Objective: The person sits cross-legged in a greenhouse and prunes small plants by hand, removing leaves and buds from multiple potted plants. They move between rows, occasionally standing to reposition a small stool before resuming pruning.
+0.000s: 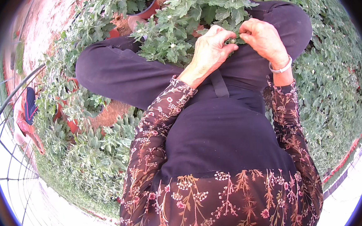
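Observation:
A leafy potted plant, probably a chrysanthemum (176, 32), with small pale buds grows up between my bent knees. My left hand (211, 47) pinches a bud-bearing shoot (232, 41) of it between thumb and forefinger. Just to the right, my right hand (262, 39) has its thumb and forefinger drawn together beside the same shoot. Whether anything small sits between those right fingertips is hidden. A pale bracelet (280, 67) circles my right wrist. The pot under this plant is out of sight behind the leaves and my legs.
A reddish pot (149, 10) stands beyond my left knee. Dense green plants (331, 79) crowd both sides, with more red pots (73, 125) at left. Another person (26, 119) bends over the plants at far left, near a curved dark bar (15, 90) and wire mesh.

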`<state>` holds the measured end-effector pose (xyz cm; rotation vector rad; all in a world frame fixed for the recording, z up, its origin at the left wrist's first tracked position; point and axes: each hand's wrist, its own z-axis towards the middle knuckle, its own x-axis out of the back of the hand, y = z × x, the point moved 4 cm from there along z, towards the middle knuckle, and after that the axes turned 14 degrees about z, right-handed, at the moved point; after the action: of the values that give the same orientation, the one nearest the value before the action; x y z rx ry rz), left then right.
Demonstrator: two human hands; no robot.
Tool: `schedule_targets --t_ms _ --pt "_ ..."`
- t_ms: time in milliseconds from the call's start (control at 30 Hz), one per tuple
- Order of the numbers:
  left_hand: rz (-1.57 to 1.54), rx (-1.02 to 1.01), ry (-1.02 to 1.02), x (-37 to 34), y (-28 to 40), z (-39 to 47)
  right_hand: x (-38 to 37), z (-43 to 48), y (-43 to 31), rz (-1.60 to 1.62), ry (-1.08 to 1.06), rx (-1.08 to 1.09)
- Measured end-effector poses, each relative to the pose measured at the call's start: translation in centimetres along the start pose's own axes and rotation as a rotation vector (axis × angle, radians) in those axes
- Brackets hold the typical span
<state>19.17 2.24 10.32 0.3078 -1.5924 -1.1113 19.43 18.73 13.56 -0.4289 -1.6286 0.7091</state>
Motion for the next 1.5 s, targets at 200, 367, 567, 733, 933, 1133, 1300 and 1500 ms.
schedule_targets --t_ms 200,367,567,733,933,1133,1300,1500 --pt "-0.152 0.119 0.014 -0.3 -0.9 1.0 -2.7 -1.7 -0.2 -0.173 0.09 0.133" --pt "-0.271 0.229 -0.006 -0.9 -2.9 -0.1 -4.8 -1.3 -0.6 -0.138 0.103 0.116" --pt "-0.381 0.298 -0.052 -1.4 -3.8 -0.5 -4.9 -2.0 -0.4 -0.038 0.202 0.109" --pt "-0.457 0.315 -0.098 -1.7 -3.5 -0.7 -5.3 -2.5 -0.2 -0.026 0.266 0.061" --pt "-0.432 0.325 -0.1 -2.1 -2.4 -0.9 -5.6 -2.8 0.5 -0.043 0.3 0.038" --pt "-0.47 0.328 -0.069 -2.5 -2.4 0.1 -4.2 -2.6 0.7 -0.045 0.323 0.051" --pt "-0.412 0.336 0.07 0.8 -3.9 -0.5 -4.0 0.5 -2.1 -0.035 0.27 0.247" --pt "-0.046 0.033 0.131 3.7 -3.5 0.7 -2.3 3.8 -1.0 0.476 0.347 -0.073"
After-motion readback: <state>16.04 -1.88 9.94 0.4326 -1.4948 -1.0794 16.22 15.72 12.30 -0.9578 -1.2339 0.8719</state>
